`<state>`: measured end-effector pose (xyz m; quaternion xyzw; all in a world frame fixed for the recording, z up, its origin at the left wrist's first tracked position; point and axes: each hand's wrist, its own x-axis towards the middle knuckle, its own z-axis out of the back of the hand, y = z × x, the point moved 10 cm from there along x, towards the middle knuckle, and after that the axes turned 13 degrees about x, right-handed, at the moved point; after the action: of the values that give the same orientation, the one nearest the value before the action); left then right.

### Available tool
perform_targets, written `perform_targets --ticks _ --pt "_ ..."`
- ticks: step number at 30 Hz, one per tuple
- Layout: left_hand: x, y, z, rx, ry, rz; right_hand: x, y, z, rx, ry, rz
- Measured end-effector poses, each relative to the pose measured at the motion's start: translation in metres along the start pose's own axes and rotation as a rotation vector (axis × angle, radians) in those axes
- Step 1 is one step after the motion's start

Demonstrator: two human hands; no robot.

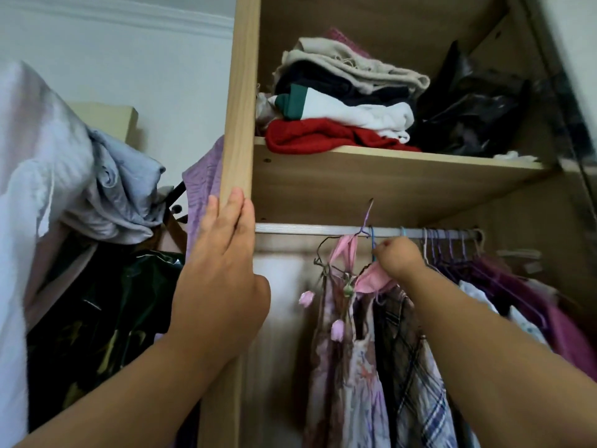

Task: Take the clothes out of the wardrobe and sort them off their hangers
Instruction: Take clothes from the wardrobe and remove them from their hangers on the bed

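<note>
Hanging by its hook over the rail point(307, 229), the blue hanger point(372, 238) stands at centre right of the frame, directly above the right hand point(400, 258). The fingers point(386, 252) are curled tight and appear to pinch the hanger's wire neck just beneath the rail; the exact contact is partly hidden by the knuckles. The rail's long axis runs left to right across the frame, so the hook probably has to rise clear of it before coming forward. The right hand is the nearer one. The left hand point(223, 270), at centre left and well apart from the hanger, lies with straight fingers flat against the front edge of the wardrobe point(240, 92) and holds nothing. Below the gripped neck a pink collar point(371, 280) shows. Which of the long garments under it belongs to this hanger cannot be told. A pale floral dress point(342, 367) with small pink fabric buds hangs to the left, and a plaid garment point(416, 383) to the right. Beside the blue hook a tilted purple hanger point(366, 218) has its hook tip above the rail and may snag. Further right, a bunch of purple hangers point(447, 244) carries purple and white clothes. Folded clothes point(339, 105) and a black bag point(471, 118) sit on the shelf point(387, 158) above the rail.
</note>
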<state>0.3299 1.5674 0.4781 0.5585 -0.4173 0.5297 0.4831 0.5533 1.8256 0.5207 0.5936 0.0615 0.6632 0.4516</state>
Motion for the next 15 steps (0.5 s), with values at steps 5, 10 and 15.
perform_targets --ticks 5,10,15 --pt "-0.002 -0.005 0.003 0.037 0.042 -0.041 -0.039 0.002 0.045 -0.076 0.027 0.082" --pt "-0.015 -0.04 -0.003 0.198 0.159 -0.219 -0.104 -0.02 0.1 0.023 0.083 0.049" --pt "-0.074 -0.136 -0.055 -0.201 0.631 -0.356 -0.19 -0.036 0.153 0.057 0.198 -0.016"
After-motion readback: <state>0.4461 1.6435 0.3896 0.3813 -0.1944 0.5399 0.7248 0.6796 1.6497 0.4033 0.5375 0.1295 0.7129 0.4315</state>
